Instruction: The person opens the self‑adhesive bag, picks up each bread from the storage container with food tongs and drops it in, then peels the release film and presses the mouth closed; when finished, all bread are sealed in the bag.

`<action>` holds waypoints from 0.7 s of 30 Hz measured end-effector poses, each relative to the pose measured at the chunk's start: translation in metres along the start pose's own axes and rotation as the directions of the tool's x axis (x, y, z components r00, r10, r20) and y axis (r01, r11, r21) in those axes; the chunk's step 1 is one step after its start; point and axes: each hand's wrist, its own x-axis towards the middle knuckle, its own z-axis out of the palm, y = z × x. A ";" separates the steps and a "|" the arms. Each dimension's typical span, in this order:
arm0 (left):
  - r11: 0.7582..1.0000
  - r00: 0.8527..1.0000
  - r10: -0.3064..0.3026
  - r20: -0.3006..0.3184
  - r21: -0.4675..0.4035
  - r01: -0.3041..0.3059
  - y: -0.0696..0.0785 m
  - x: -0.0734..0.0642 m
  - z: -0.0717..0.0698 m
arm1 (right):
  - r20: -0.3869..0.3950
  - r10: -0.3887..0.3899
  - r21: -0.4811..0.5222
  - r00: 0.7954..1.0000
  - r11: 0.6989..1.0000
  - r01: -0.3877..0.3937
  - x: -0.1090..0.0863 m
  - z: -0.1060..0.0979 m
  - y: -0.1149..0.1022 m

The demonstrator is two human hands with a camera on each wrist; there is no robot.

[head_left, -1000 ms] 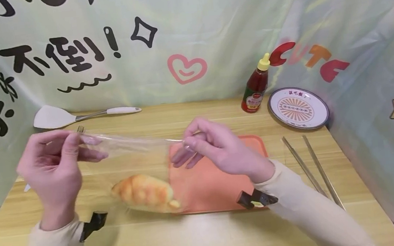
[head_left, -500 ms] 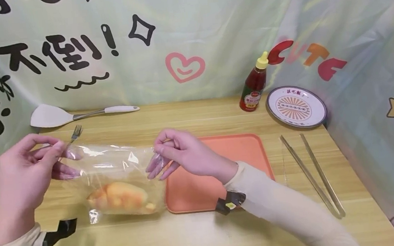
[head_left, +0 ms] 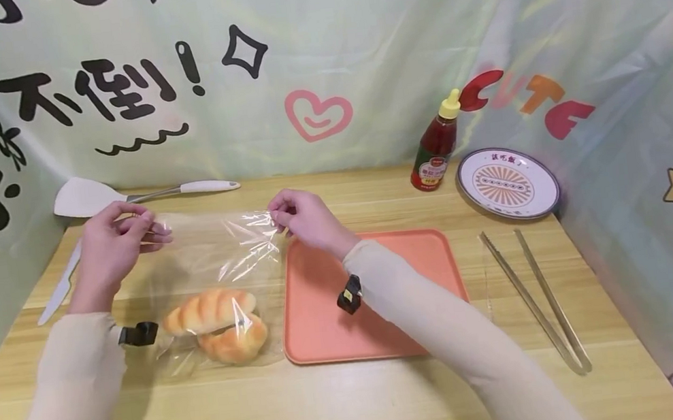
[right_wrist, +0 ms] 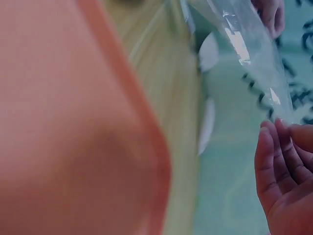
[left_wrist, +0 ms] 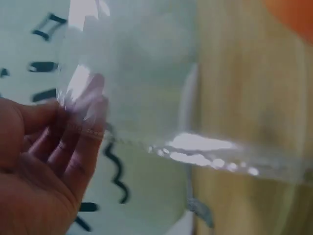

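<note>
- The left hand (head_left: 108,246) pinches the left corner of the mouth of a clear plastic bag (head_left: 214,277), its fingertips (left_wrist: 90,115) pressed on the film.
- The right hand (head_left: 307,221) pinches the right corner of the same edge, stretching it taut between both hands.
- Two golden, ridged bread rolls (head_left: 219,325) lie inside the bag's bottom, resting on the wooden table (head_left: 356,399), just left of the orange plastic tray (head_left: 405,278).

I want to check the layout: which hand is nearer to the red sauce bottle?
The right hand. It pinches the clear bag by the tray's far left corner, left of the sauce bottle. The left hand grips the bag's other end, farther left.
</note>
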 end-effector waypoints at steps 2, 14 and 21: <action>0.996 0.999 -0.006 0.043 0.085 0.002 -0.011 0.009 -0.001 | -0.005 0.013 -0.056 1.000 0.998 -0.013 0.009 0.000 0.010; 0.925 0.980 -0.116 0.159 0.377 0.048 -0.048 0.034 -0.012 | 0.001 0.083 -0.260 0.997 0.962 -0.080 0.032 0.012 0.039; 0.905 0.950 -0.223 0.220 0.409 0.117 -0.047 0.042 -0.009 | -0.007 0.112 -0.313 0.994 0.943 -0.108 0.029 0.011 0.045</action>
